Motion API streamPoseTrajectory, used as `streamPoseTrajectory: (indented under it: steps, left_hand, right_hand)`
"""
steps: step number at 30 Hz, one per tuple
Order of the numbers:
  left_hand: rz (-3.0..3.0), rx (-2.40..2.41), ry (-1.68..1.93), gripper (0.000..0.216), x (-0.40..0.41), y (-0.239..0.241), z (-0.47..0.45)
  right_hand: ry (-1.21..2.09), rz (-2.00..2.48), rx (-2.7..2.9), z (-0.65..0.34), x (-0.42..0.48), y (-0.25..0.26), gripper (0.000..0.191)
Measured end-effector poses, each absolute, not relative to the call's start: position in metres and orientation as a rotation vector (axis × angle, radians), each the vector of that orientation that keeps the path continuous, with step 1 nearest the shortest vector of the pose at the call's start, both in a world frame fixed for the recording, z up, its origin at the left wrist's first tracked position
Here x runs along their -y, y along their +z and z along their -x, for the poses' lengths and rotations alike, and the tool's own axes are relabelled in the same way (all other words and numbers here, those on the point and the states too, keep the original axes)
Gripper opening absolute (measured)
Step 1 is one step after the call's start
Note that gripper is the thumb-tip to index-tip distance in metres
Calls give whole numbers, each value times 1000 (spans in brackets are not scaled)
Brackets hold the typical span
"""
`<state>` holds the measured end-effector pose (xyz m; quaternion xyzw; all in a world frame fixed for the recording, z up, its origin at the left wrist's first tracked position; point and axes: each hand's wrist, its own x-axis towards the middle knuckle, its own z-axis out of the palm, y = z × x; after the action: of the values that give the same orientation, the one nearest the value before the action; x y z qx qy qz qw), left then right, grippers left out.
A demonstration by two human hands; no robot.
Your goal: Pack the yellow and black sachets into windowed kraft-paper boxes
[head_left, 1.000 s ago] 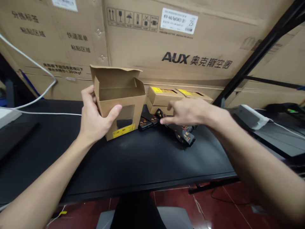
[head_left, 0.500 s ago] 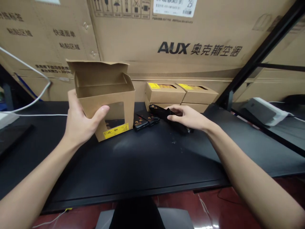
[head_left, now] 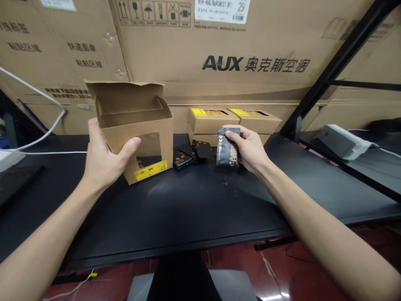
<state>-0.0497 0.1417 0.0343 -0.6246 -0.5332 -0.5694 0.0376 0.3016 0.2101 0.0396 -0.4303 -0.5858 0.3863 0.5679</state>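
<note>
- The left hand (head_left: 104,159) holds a brown paper box (head_left: 140,125) from the side, with the thumb on its front wall, and the box top is open.
- The box stands upright above the black table (head_left: 188,209), and it has a window and a yellow label (head_left: 151,170) on the front.
- The right hand (head_left: 247,148) grips a black packet (head_left: 227,147) upright, above the table.
- The two hands are apart, and the box and the packet do not touch.
- Small black packets (head_left: 183,159) lie on the table, between the two hands.
- Behind them are two closed brown boxes (head_left: 203,121) with yellow labels.
- A big carton (head_left: 219,50) with the word AUX stands behind the table.
- A white cable (head_left: 31,85) runs along the left side.
</note>
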Motion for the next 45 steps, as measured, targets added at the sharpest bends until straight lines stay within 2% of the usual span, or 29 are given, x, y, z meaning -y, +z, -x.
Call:
streamPoseTrajectory:
  steps: [5, 13, 25, 35, 39, 43, 45]
  left_hand:
    - [1878, 1649, -1728, 77, -143, 34, 50]
    - [1876, 1640, -1738, 69, -140, 37, 47]
    - [1824, 1720, -1703, 75, -139, 39, 44]
    - [1804, 1778, -1675, 81, -137, 42, 42]
    - [1808, 1764, -1667, 80, -138, 42, 42]
    - [1794, 1717, -1643, 83, -139, 41, 41]
    - [1804, 1690, -1641, 82, -139, 41, 41]
  right_hand:
    - [718, 1032, 1424, -296, -208, 31, 32]
    - [399, 1027, 1484, -294, -202, 36, 27]
    - [18, 1102, 1734, -291, -185, 39, 26]
    - [17, 1217, 1613, -301, -201, 35, 29]
    - [202, 1164, 1476, -305, -207, 36, 40]
    - [576, 1225, 1794, -305, -205, 33, 51]
    - [444, 1317, 1927, -304, -203, 32, 48]
